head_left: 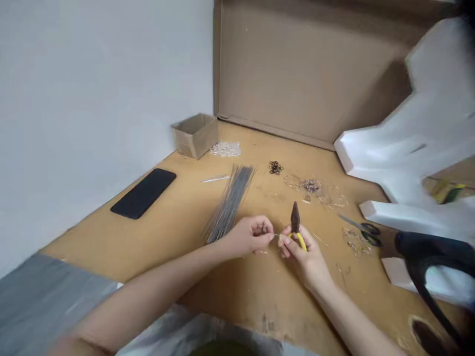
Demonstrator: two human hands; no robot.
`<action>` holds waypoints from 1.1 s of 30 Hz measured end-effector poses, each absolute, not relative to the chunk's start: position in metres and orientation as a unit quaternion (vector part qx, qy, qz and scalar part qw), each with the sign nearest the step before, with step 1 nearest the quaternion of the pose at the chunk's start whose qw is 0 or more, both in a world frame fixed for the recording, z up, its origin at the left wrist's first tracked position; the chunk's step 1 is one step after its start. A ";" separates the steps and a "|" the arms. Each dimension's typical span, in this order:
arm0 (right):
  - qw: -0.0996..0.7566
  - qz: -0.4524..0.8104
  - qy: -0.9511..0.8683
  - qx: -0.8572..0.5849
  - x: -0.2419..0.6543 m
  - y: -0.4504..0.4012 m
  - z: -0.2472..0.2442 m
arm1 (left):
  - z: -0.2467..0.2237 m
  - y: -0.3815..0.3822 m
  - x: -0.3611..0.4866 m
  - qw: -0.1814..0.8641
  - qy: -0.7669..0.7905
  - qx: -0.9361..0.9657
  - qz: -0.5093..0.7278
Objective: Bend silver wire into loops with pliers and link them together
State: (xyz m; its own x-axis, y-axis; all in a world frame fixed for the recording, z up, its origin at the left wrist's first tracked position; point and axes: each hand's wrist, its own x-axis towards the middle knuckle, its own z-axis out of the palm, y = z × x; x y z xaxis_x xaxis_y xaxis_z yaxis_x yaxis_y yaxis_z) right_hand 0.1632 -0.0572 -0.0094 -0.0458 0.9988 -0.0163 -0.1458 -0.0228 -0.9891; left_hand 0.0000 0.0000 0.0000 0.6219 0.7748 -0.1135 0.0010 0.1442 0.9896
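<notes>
My left hand (252,235) pinches a thin metal wire (277,235) between its fingers, with some small dark piece partly hidden there. My right hand (301,252) grips yellow-handled pliers (295,222), their dark jaws pointing up and close to the wire's end. Just behind my left hand, a bundle of long thin grey wires (230,202) lies on the tan wooden table (237,296). Both hands are above the table's middle.
Beyond the wires lie small black rings (275,167), clear plastic bags (293,182) and a pile of small clear pieces (225,149) by a cardboard box (195,135). Scissors (367,232), white foam packing (426,123), a black phone (143,193) and a black cable (426,257) surround them.
</notes>
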 end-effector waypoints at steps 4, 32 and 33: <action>0.517 0.535 -0.477 -0.469 0.168 -0.055 -0.007 | 0.004 0.005 -0.005 0.700 0.300 0.589 0.272; 0.483 0.590 -0.478 -0.436 0.171 -0.054 -0.013 | -0.006 0.016 -0.006 0.813 0.284 0.452 0.232; 0.480 0.585 -0.482 -0.442 0.171 -0.054 -0.013 | -0.005 0.015 -0.006 0.803 0.293 0.461 0.239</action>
